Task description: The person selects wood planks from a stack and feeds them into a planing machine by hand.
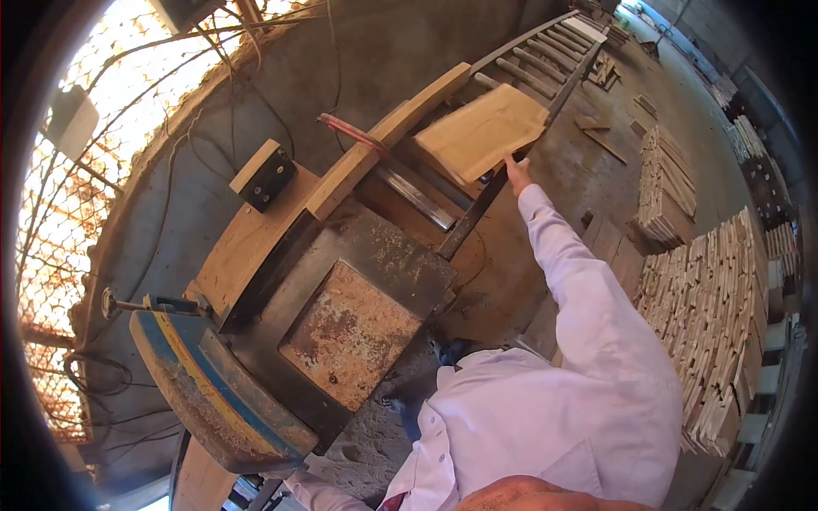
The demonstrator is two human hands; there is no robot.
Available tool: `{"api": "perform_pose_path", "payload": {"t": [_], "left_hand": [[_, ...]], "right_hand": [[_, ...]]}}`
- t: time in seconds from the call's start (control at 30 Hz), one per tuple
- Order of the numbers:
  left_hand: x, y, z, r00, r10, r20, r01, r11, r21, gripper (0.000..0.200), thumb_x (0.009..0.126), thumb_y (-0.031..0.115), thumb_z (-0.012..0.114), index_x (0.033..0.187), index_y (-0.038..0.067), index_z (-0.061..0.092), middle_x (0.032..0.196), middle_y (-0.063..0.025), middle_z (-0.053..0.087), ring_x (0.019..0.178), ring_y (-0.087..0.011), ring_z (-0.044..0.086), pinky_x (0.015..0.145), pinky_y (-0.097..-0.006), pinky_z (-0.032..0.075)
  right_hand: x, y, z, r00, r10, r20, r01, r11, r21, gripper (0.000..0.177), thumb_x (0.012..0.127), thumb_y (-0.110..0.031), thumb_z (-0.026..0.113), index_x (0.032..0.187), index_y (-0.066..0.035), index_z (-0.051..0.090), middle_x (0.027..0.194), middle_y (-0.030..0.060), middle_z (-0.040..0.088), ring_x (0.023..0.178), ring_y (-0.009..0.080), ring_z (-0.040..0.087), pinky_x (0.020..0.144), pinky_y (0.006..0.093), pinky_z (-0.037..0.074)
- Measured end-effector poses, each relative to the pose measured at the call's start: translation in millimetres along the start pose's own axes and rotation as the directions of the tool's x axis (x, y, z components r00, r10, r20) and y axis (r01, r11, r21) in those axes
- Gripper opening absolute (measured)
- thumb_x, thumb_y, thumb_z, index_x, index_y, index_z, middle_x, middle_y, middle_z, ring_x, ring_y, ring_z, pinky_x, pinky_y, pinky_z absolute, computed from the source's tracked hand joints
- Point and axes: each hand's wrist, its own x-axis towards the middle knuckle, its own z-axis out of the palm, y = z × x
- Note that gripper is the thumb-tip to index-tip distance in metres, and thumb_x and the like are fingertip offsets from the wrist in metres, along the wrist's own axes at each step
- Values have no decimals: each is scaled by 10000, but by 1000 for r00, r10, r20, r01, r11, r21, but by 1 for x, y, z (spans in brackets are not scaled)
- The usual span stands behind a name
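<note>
A flat, light wooden board point(481, 132) lies over the roller conveyor. At its near corner is my right hand point(517, 173), closed on the edge with the arm stretched out. My left sleeve point(328, 494) reaches toward the blue and yellow machine housing point(217, 396) at the lower left; the fingers there are hidden. Between the housing and the conveyor sits a dark metal machine table point(256, 345) with a rusty, dust-covered plate point(351, 336) set in it.
A long wooden fence point(388, 140) with a red-handled clamp point(349, 129) runs along the conveyor's wall side. Beside it stands a black switch box point(271, 180). Tall stacks of wooden slats point(703, 324) rise at my right. Metal rollers point(532, 78) continue into the distance.
</note>
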Motion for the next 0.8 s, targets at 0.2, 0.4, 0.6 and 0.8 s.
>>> {"api": "perform_pose_path", "payload": {"t": [0.2, 0.4, 0.6, 0.8], "left_hand": [[3, -15, 0, 1000, 20, -22, -19, 999, 39, 359, 971, 366, 574, 848, 63, 723, 809, -139, 710, 774, -260, 688, 663, -386, 539], [11, -13, -6, 998, 16, -55, -12, 997, 71, 365, 974, 370, 574, 855, 60, 727, 814, -142, 711, 786, -260, 690, 672, -384, 541], [15, -16, -10, 998, 44, -47, -39, 993, 111, 372, 976, 374, 574, 862, 56, 730, 819, -145, 713, 798, -260, 692, 682, -382, 543], [26, -23, -19, 985, 161, -65, -143, 964, 223, 379, 979, 379, 573, 870, 53, 733, 825, -148, 714, 811, -261, 694, 692, -380, 544]], "right_hand": [[-54, -40, 41, 961, -273, 50, 277, 952, -133, 1054, 806, -476, 799, 1505, 97, 256, 1477, 266, 446, 1366, 336, 452, 1131, 354, 365], [61, 42, 76, 943, -324, 70, 327, 944, -37, 1057, 734, -287, 869, 1501, 71, 237, 1445, 275, 462, 1315, 365, 492, 1098, 362, 398], [33, 4, 75, 934, -353, 54, 357, 930, -91, 910, 698, -268, 880, 1391, 59, 388, 1348, 257, 523, 1230, 361, 536, 1068, 386, 419], [32, 19, 76, 950, -309, 52, 278, 908, 314, 516, 775, -184, 814, 1131, 84, 555, 1151, 124, 627, 1024, 214, 606, 893, 369, 513]]}}
